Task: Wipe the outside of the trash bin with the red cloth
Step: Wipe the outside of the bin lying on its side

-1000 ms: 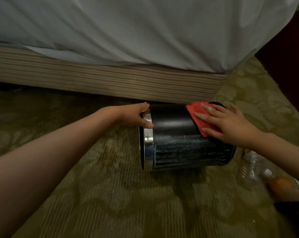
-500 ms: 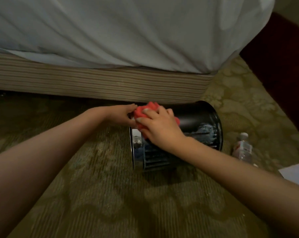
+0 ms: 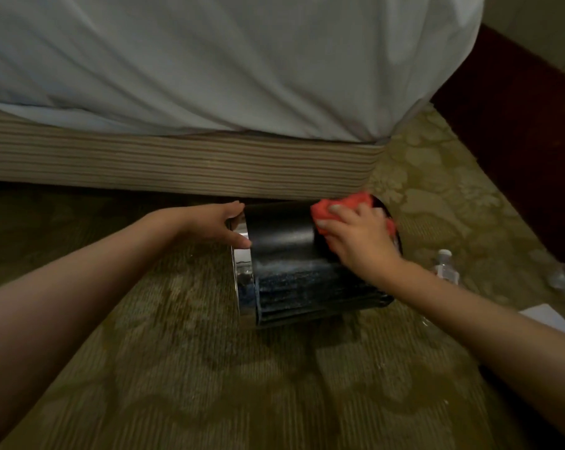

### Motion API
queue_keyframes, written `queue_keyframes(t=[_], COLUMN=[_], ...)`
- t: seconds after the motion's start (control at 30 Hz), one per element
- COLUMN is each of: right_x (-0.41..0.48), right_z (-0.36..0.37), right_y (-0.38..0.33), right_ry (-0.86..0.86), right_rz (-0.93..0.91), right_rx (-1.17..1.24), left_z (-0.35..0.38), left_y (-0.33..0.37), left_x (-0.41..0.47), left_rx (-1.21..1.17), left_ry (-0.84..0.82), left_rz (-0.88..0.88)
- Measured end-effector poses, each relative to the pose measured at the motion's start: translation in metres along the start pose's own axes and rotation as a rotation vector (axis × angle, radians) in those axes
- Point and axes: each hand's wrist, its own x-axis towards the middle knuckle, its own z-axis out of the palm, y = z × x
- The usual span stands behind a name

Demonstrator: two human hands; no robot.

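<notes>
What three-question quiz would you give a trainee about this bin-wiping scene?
1. True or false: the trash bin lies on its side on the carpet.
2. Which hand presses the red cloth on the bin? A) left B) right C) both
3. What clear, capped item sits on the carpet to the right of the bin?
Key: 1 true. 2 B, the right hand. 3 a plastic bottle.
</notes>
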Motion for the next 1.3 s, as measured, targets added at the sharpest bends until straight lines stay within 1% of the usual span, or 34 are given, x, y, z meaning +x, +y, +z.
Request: queue_keyframes(t=[0.07,0.1,0.17,0.23,0.33,0.37,0.43,0.53,0.6,0.67,0.73,0.77,0.83,0.97,1.03,1.13,1.2,1.3], right_x=[0.016,0.02,0.025,0.021,0.0,-0.008,-0.015,-0.009,-0.002,0.008,0.019,0.022,0.02,-0.008,-0.014,-0.004,0.008,0.028], right_z=[0.007,0.009,0.012,0.01,0.003,-0.001,-0.005,-0.001,0.0,0.003,0.008,0.009,0.011,0.003,-0.001,0.003,0.007,0.008], right_y=[-0.047,-0.066,-0.077,-0.042,0.05,0.071,0.083,0.049,0.01,-0.03,-0.056,-0.059,-0.036,0.054,0.065,0.036,0.009,-0.037], right_ry=[0.051,0.046,-0.006,-0.066,-0.142,-0.155,-0.158,-0.123,-0.036,0.012,0.002,-0.009,-0.051,-0.111,-0.135,-0.111,-0.083,-0.089], right_rz=[-0.16,-0.223,-0.266,-0.189,0.073,0.129,0.163,0.131,0.015,-0.101,-0.151,-0.159,-0.118,0.199,0.26,0.264,0.175,0.043], right_rx=[0.035,0.042,0.023,-0.043,-0.164,-0.207,-0.248,-0.207,-0.114,-0.032,0.003,-0.003,-0.043,-0.103,-0.154,-0.177,-0.154,-0.064], left_z=[0.001,0.002,0.003,0.001,-0.002,-0.002,-0.001,0.0,0.0,-0.002,-0.004,-0.005,-0.005,0.0,0.001,0.0,-0.001,-0.003], left_y=[-0.002,-0.004,-0.006,-0.008,-0.008,-0.007,-0.005,-0.001,0.003,0.007,0.009,0.009,0.006,0.002,0.002,0.004,0.005,0.009], left_x=[0.001,0.001,0.003,0.004,0.004,0.003,0.002,0.001,0.003,0.005,0.006,0.006,0.006,0.006,0.006,0.007,0.009,0.01], left_rx=[-0.024,-0.048,-0.084,-0.079,-0.071,-0.074,-0.053,0.001,0.052,0.087,0.129,0.142,0.131,0.113,0.136,0.17,0.199,0.242], left_ry=[0.004,0.01,0.016,0.01,-0.009,-0.011,-0.012,-0.009,-0.013,-0.021,-0.017,-0.015,-0.015,-0.006,0.006,-0.001,-0.011,-0.014], left_rz=[-0.01,-0.011,-0.014,-0.036,-0.044,-0.038,-0.029,-0.034,-0.041,-0.069,-0.091,-0.092,-0.081,-0.052,-0.043,-0.052,-0.062,-0.084])
